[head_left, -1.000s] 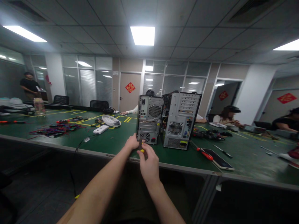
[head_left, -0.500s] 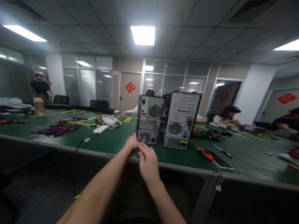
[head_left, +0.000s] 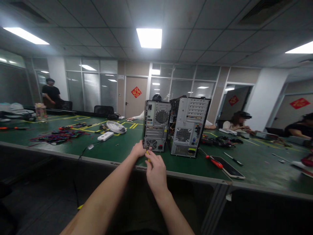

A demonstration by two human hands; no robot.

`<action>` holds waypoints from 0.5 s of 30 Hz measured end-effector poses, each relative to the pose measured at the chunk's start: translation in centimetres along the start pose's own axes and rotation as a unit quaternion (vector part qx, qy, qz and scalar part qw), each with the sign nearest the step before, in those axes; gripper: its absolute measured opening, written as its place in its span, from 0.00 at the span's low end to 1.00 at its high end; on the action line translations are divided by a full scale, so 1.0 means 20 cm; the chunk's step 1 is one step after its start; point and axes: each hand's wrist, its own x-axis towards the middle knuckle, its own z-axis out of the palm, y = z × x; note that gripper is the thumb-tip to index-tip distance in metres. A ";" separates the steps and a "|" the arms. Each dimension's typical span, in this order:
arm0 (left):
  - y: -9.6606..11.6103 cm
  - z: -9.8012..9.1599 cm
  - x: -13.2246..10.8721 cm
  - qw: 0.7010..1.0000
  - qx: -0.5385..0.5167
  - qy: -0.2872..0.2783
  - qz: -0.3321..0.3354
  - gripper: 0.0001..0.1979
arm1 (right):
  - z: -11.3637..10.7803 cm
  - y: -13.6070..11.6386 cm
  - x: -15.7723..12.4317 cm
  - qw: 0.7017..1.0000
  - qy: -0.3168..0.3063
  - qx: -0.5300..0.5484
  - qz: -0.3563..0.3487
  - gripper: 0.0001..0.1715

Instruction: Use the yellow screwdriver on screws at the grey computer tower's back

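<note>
On the left of the long green-topped table point(head_left: 114, 151) lie a loose tangle of coloured wires point(head_left: 57, 135) and a flat white plastic box point(head_left: 105, 136), well apart from the hands. The left hand point(head_left: 138, 150) is curled against the bottom rear corner of the small grey metal computer tower point(head_left: 156, 125). Its fingers are bent and touch the case, but whether they pinch anything cannot be told. Just beside it, the right hand point(head_left: 155, 169) is closed in a fingertip pinch on a thin yellow-handled screwdriver point(head_left: 147, 156), whose tip points at that same lower corner near the table's front edge.

The screwdriver looks light, stiff and narrow. It is best held at the handle's thick part, since a thin grip can roll between the fingers. The tower seems heavy and rigid, with sharp sheet-metal edges, so its flat sides are the safer place for a bracing palm. To the right stand a taller open grey tower point(head_left: 189, 125), a red-handled screwdriver point(head_left: 215, 161) and a flat phone point(head_left: 228, 167).
</note>
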 end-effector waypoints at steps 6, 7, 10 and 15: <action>0.02 -0.03 -0.02 1.000 0.005 0.000 0.005 0.37 | 0.02 0.01 0.00 0.994 0.061 0.077 0.053 0.17; 0.02 -0.03 -0.02 1.000 0.004 -0.001 0.004 0.37 | 0.02 0.01 0.00 0.993 0.061 0.085 0.057 0.17; 0.03 -0.03 -0.03 1.000 0.001 -0.002 0.006 0.38 | 0.01 0.01 0.00 0.993 0.051 0.089 0.050 0.18; 0.02 -0.03 -0.02 1.000 -0.001 -0.003 0.010 0.38 | 0.01 0.00 -0.01 0.996 0.028 0.077 0.026 0.19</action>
